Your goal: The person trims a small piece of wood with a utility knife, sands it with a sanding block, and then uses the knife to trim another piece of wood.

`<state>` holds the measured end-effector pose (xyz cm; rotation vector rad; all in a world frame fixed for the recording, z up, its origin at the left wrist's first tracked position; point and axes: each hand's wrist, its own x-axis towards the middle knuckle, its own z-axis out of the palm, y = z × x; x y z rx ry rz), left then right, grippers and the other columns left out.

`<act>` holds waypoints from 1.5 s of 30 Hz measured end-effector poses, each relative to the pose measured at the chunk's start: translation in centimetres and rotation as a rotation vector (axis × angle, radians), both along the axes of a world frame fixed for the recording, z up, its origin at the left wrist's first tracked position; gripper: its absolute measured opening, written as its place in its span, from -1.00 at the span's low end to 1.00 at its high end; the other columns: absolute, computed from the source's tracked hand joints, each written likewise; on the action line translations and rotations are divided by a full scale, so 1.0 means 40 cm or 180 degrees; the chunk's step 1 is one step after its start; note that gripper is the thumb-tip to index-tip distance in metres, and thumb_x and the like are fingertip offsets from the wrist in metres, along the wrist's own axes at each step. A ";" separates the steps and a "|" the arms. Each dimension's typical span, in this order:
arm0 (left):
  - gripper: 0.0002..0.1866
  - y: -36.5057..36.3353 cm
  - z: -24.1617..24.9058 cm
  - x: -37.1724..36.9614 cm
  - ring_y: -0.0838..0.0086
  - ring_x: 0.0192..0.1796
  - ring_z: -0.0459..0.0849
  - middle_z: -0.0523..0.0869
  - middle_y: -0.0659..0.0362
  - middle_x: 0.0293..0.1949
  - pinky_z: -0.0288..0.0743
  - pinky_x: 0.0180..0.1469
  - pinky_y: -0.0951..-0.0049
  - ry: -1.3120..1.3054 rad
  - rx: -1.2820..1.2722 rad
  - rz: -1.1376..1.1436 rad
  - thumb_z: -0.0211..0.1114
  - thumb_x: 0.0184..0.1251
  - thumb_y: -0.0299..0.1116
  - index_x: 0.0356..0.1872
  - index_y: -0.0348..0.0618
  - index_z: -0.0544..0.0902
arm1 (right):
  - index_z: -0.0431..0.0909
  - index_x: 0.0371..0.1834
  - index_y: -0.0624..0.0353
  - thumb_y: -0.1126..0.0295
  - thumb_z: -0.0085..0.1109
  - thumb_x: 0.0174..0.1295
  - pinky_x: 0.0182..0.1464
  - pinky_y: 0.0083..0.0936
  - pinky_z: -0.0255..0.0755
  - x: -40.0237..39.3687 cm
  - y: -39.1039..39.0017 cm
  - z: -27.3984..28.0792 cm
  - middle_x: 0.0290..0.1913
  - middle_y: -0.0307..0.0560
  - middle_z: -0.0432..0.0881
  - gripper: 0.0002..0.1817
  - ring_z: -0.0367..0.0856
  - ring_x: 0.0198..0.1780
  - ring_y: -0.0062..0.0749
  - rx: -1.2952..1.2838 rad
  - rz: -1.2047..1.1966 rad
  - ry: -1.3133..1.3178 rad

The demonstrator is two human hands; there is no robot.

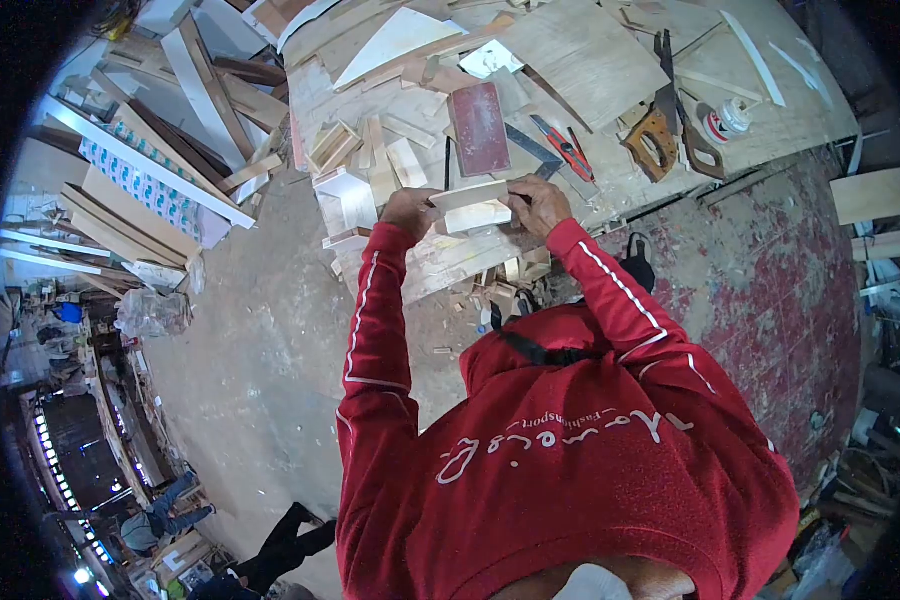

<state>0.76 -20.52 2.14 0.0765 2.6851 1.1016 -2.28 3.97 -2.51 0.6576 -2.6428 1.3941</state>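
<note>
A short pale wooden board [469, 196] spans the gap between my two hands, above the near edge of the workbench. My left hand [410, 211] is closed on its left end, and my right hand [541, 204] grips the right end with bent fingers. Right below the board lies another light wood piece [478, 217]. Just beyond my hands are a dark red rectangular block [480, 128], a thin black pencil-like stick [447, 160], a dark try square [533, 150] and a red utility knife [566, 150].
Two handsaws [652, 145] and a white tub [732, 118] occupy the workbench's right side [795, 125]. Wood offcuts [378, 155] crowd its left corner. Long boards [155, 180] lean in a pile at left. Scraps [505, 285] lie below the bench edge. Another person's dark-clothed legs [285, 550] show lower left.
</note>
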 end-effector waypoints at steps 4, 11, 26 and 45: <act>-0.81 -0.003 -0.038 -0.002 0.41 -0.38 0.66 0.70 0.07 -0.42 0.49 -0.25 0.47 0.0175 -0.0525 -0.0052 0.26 0.00 -0.39 -0.34 -0.20 0.67 | 0.63 -0.31 0.09 0.27 0.19 0.03 -0.26 -0.36 0.43 0.002 0.003 0.016 -0.31 -0.07 0.59 -0.80 0.58 -0.31 -0.17 -0.0048 0.0018 -0.0099; -0.79 -0.018 -0.106 -0.007 0.43 -0.38 0.65 0.70 0.05 -0.40 0.48 -0.25 0.46 0.0231 0.0465 0.0188 0.28 0.01 -0.35 -0.32 -0.20 0.66 | 0.62 -0.31 0.13 0.28 0.18 0.05 -0.22 -0.37 0.45 0.002 0.013 0.016 -0.26 -0.08 0.62 -0.80 0.60 -0.27 -0.15 0.0111 0.0002 -0.0177; -0.67 0.037 -0.073 0.037 0.42 -0.39 0.62 0.68 0.01 -0.43 0.46 -0.23 0.49 0.0129 0.1121 0.0611 0.27 -0.01 -0.31 -0.22 -0.29 0.61 | 0.62 -0.30 0.12 0.28 0.16 0.07 -0.18 -0.35 0.45 0.002 0.015 0.027 -0.25 -0.09 0.62 -0.80 0.59 -0.24 -0.13 0.0333 0.0007 -0.0222; -0.82 0.069 -0.073 0.041 0.52 -0.34 0.59 0.69 0.08 -0.36 0.42 -0.21 0.53 0.0339 0.1520 0.0901 0.21 0.05 -0.51 -0.31 -0.38 0.61 | 0.61 -0.31 0.13 0.31 0.15 0.06 -0.23 -0.30 0.45 0.003 0.013 0.029 -0.31 -0.03 0.61 -0.81 0.58 -0.29 -0.08 0.0367 -0.0016 -0.0273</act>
